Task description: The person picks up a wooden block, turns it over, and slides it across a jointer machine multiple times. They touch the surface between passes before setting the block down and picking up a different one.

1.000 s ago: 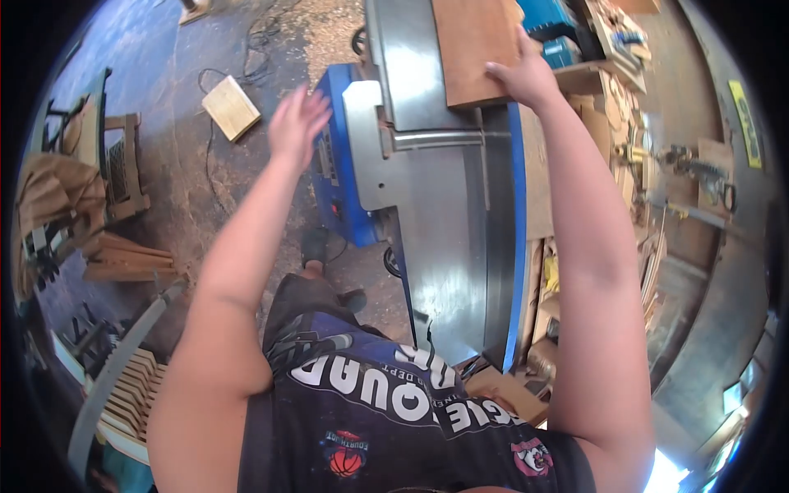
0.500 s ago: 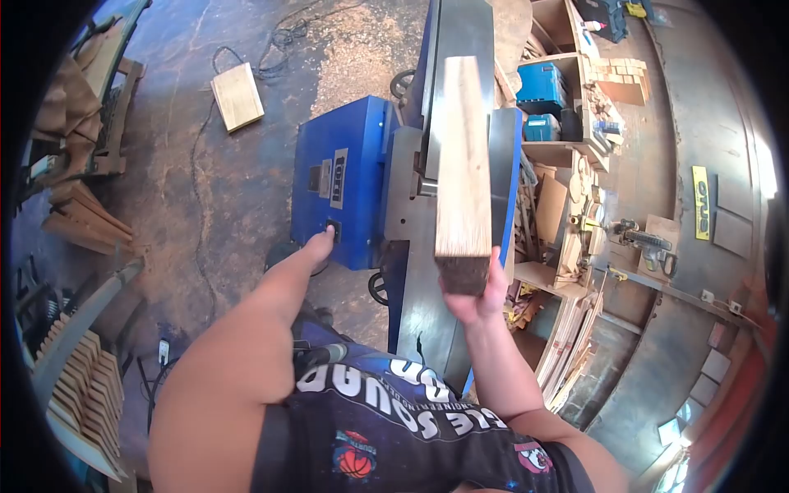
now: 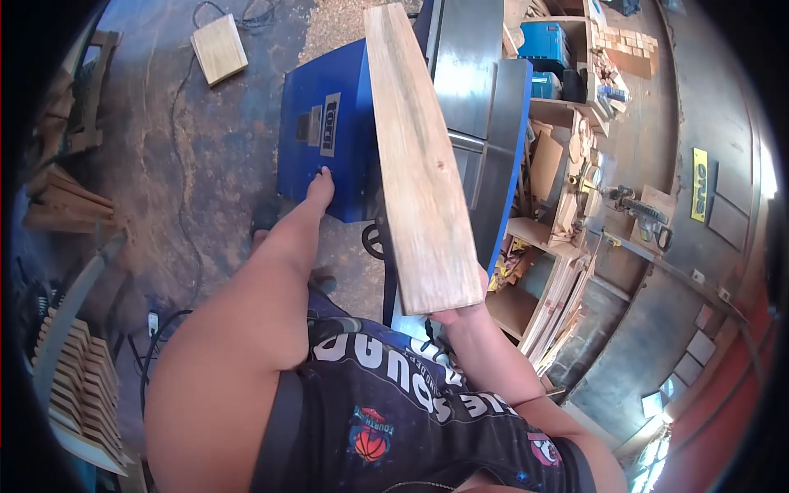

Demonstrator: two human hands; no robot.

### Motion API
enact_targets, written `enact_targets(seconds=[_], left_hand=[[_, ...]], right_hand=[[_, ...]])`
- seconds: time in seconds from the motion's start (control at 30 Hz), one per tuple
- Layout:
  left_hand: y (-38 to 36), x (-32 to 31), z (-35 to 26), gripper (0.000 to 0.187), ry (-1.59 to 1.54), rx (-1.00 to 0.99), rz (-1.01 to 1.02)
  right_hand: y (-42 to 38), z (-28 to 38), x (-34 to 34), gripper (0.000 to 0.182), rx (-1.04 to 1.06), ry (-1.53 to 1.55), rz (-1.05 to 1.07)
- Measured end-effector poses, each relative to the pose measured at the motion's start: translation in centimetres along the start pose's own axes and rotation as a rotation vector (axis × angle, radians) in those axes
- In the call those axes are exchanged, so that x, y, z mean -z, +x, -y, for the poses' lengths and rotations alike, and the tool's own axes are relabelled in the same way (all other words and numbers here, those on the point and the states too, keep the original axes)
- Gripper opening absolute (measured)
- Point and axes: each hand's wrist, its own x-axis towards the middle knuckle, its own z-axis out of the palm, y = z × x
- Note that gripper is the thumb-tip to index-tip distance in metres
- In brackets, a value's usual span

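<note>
A long plank of pale wood (image 3: 423, 177) with a small knot is raised in front of me, tilted to the left at its far end. My right hand (image 3: 472, 306) is closed on its near end, mostly hidden beneath the wood. Behind the plank stands a jointer with a metal bed (image 3: 465, 90) and a blue cabinet (image 3: 345, 82). My left hand (image 3: 322, 191) is at the lower part of that cabinet, one finger stretched to a small dark switch (image 3: 319, 172). Its other fingers are hard to make out.
A wooden block (image 3: 219, 49) lies on the floor near a cable. Shelves (image 3: 567, 115) with blue tool cases and offcuts stand to the right. A handwheel (image 3: 374, 239) juts from the jointer. Slatted wood (image 3: 82, 378) is at the lower left.
My right hand has turned the plank so that its far end swings left and its broad face shows, drawing it nearer. My left hand stays at the switch. The view has shifted.
</note>
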Motion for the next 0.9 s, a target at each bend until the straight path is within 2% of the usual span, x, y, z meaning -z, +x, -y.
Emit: enact_targets(seconds=[0.07,0.2,0.3,0.33,0.4,0.5,0.6,0.63,0.7,0.73,0.8,0.87,0.9], left_hand=[[0.7,-0.3,0.6,0.069,-0.009,0.005,-0.012],[-1.2,1.3,-1.3,0.066,-0.129,0.077,0.057],[-2.7,4.1,-3.7,0.064,-0.19,0.163,0.179],[-5.5,6.0,-6.2,0.061,-0.14,0.173,0.22],[-1.1,5.1,-3.0,0.059,0.242,-0.061,0.274],[-2.8,6.1,-2.9,0.054,0.159,-0.235,0.141],[-10.3,9.5,-5.8,0.053,0.068,-0.346,-0.017],[-12.3,11.0,-6.3,0.053,0.019,-0.399,0.02],[-18.4,14.3,-8.5,0.053,-0.088,-0.381,0.089],[-21.7,15.9,-9.3,0.054,-0.143,-0.374,0.122],[-27.8,18.9,-9.8,0.056,-0.259,-0.477,0.228],[-35.3,20.9,-9.9,0.07,-0.308,-0.612,0.394],[-39.6,20.4,-9.0,0.079,-0.234,-0.744,0.459]], right_hand=[[0.2,-0.3,-0.5,0.079,0.012,0.152,-0.029],[1.0,-0.3,0.3,0.075,-0.086,0.34,0.105],[1.0,-0.6,1.2,0.076,-0.118,0.341,0.169],[1.0,-0.7,1.4,0.076,-0.133,0.344,0.189],[0.6,-1.4,2.0,0.076,-0.129,0.32,0.206],[-0.3,-2.5,3.1,0.075,-0.139,0.331,0.248],[-0.9,-4.1,4.4,0.074,-0.174,0.375,0.419],[-1.2,-4.7,4.8,0.073,-0.172,0.372,0.475],[-2.4,-5.9,5.1,0.071,-0.173,0.4,0.551],[-3.4,-6.5,5.1,0.07,-0.176,0.408,0.529],[-5.4,-7.8,4.9,0.069,-0.178,0.417,0.496],[-7.3,-9.5,5.3,0.067,-0.157,0.373,0.544],[-8.7,-10.2,6.5,0.067,-0.133,0.283,0.447]])
